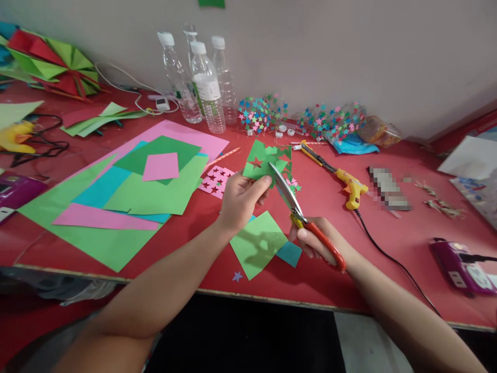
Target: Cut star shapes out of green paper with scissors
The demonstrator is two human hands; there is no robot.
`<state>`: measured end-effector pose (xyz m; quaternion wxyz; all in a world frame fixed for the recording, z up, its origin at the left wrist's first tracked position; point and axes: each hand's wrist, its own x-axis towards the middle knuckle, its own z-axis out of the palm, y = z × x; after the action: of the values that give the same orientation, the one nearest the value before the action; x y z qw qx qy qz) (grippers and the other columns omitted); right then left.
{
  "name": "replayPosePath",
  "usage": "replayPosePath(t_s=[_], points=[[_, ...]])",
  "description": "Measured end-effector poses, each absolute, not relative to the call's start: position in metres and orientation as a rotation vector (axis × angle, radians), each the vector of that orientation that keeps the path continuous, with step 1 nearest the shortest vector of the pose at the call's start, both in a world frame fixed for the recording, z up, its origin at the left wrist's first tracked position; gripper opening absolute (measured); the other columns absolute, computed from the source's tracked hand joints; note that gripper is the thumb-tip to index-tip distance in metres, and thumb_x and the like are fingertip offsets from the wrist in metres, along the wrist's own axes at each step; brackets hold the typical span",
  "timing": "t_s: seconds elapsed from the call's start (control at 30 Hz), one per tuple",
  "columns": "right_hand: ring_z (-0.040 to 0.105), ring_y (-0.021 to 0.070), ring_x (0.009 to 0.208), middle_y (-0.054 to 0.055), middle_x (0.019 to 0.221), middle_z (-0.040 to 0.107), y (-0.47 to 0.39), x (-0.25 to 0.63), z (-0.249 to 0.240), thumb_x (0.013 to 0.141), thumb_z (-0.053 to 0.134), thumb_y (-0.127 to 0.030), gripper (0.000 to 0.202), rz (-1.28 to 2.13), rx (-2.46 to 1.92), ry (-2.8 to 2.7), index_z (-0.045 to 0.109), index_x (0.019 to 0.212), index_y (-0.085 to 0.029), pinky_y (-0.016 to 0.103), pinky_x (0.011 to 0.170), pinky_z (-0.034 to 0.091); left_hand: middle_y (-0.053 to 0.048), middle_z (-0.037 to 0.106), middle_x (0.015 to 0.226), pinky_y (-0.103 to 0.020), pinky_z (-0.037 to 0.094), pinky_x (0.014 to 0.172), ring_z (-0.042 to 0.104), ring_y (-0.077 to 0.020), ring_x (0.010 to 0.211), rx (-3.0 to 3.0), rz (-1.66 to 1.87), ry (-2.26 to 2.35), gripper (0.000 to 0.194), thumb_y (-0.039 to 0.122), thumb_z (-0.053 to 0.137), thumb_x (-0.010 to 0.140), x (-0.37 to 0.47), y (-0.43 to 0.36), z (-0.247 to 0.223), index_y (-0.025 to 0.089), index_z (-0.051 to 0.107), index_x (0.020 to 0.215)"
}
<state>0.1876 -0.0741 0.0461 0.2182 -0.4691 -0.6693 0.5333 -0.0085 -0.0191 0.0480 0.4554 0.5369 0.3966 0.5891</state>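
Note:
Between thumb and fingers, my left hand [243,199] pinches a dark green sheet of paper [254,153] with star-shaped holes cut in it. My right hand [310,238] grips scissors [293,199] with red-orange handles. Their blades point up and left, with the tips at the green sheet; I cannot tell whether they are cutting into it. Below the hands lie a light green square of paper [254,248] and a teal piece [290,254]. A small blue-grey star [237,276] rests near the table edge. Pink paper with star holes [213,181] lies left of the hands.
Coloured sheets [151,199] overlap on the red table [322,285] at left. Several plastic bottles [207,90] stand by the wall, beside heaps of paper stars [334,120]. A yellow glue gun [351,186] lies right, its cord running to the front edge. A purple power strip [454,261] sits far right.

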Motion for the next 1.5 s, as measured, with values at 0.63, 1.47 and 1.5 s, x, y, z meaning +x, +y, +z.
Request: replayPosePath(t_s=[0.63, 1.47, 1.5], points=[[0.038, 0.009, 0.036, -0.005, 0.04, 0.043, -0.075, 0.179, 0.044, 0.081, 0.051, -0.06, 0.042, 1.435, -1.565, -1.72, 0.054, 0.068, -0.019, 0.023, 0.041, 0.031, 0.004, 0.051, 0.046, -0.018, 0.038, 0.04, 0.046, -0.0046, 0.04, 1.309, 1.421, 0.952, 0.03, 0.028, 0.059, 0.08, -0.008, -0.015, 0.041, 0.018, 0.055, 0.052], [0.036, 0.0081, 0.034, -0.005, 0.039, 0.043, -0.074, 0.178, 0.044, 0.078, 0.055, -0.054, 0.038, 1.397, -1.573, -1.662, 0.049, 0.061, -0.02, 0.022, 0.037, 0.029, 0.003, 0.059, 0.057, -0.019, 0.044, 0.043, 0.054, -0.0067, 0.046, 1.156, 1.49, 0.773, 0.015, 0.03, 0.06, 0.083, -0.014, -0.008, 0.045, 0.019, 0.058, 0.072], [0.036, 0.0081, 0.034, -0.005, 0.039, 0.044, -0.075, 0.178, 0.043, 0.079, 0.055, -0.054, 0.039, 1.381, -1.578, -1.662, 0.048, 0.061, -0.021, 0.022, 0.036, 0.029, 0.002, 0.06, 0.058, -0.02, 0.046, 0.045, 0.055, -0.0071, 0.047, 1.177, 1.45, 0.751, 0.015, 0.03, 0.062, 0.083, -0.013, -0.009, 0.045, 0.019, 0.059, 0.074]])
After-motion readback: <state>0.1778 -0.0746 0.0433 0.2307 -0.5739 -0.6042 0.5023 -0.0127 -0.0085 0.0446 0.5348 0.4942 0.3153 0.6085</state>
